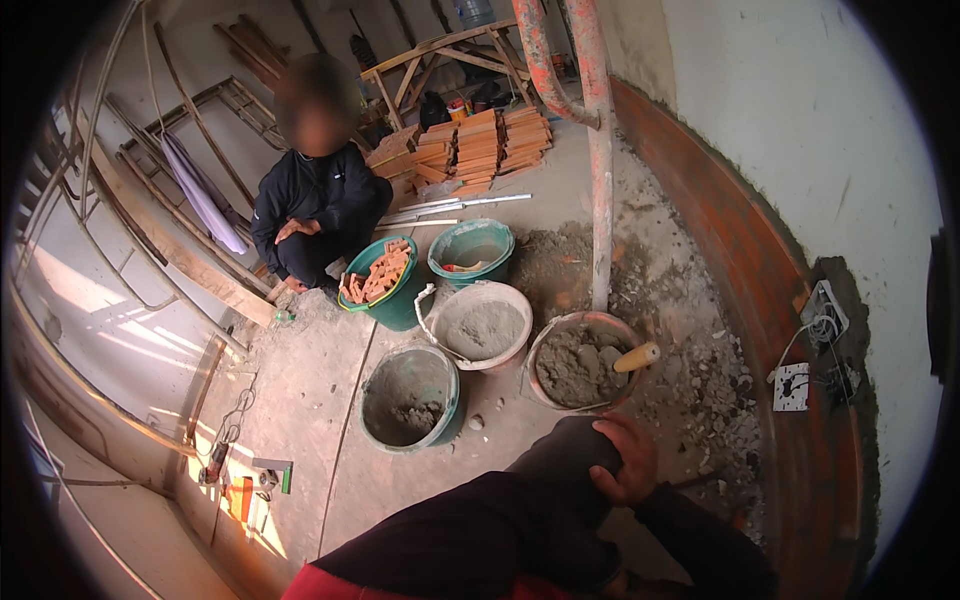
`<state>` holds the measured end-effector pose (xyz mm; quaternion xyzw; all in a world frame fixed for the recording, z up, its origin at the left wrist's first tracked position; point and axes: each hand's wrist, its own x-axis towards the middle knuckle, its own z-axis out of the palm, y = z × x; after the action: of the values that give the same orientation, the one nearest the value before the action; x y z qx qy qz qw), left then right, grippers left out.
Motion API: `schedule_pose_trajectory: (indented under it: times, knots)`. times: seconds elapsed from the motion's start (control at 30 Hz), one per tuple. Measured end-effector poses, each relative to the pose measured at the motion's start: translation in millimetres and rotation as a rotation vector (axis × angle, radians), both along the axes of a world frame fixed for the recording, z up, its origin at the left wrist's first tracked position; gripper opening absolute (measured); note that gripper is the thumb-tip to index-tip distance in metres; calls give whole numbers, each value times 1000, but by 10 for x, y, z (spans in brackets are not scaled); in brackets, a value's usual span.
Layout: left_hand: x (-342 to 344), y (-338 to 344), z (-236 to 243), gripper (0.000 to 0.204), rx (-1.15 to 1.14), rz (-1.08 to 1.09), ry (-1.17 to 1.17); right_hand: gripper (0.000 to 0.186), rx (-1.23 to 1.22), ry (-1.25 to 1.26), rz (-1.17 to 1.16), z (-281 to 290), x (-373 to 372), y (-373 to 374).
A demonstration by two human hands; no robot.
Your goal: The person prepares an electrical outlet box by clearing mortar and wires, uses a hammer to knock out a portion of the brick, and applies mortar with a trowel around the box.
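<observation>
My right hand (627,461) rests on my bent, dark-clothed knee (562,447), its thumb apart from the fingers and nothing in its grasp. My left hand does not show. Just beyond the knee stands a bucket (533,378) of wet grey mortar (570,368), and a trowel's wooden handle (637,357) sticks out over its rim. Left of it are a whitish bucket (520,352) holding grey mix and a green bucket (449,425) with some mortar at the bottom. Farther back, one green bucket (402,308) holds broken brick pieces (380,272); another green bucket (488,272) stands beside it.
A person (318,195) in dark clothes squats beyond the buckets. Stacked bricks (478,148) lie behind. A red-and-white pole (599,200) rises beside the mortar bucket. Rubble (690,370) lines the right wall near a hanging socket (791,387). An angle grinder (214,462) lies at left.
</observation>
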<state>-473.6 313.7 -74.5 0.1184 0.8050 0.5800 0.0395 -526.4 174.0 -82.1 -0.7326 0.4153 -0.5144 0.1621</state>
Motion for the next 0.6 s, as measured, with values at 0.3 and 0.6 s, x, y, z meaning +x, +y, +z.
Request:
schedule_pose_trajectory:
  times: [0.3, 0.6]
  knots:
    - [37, -28, 124, 58, -63, -30, -107, 58, 7, -10, 29, 30, 37, 30]
    - [101, -88, 242, 63, -5, -5, -168, 60, 14, 4, 16, 29, 30, 7]
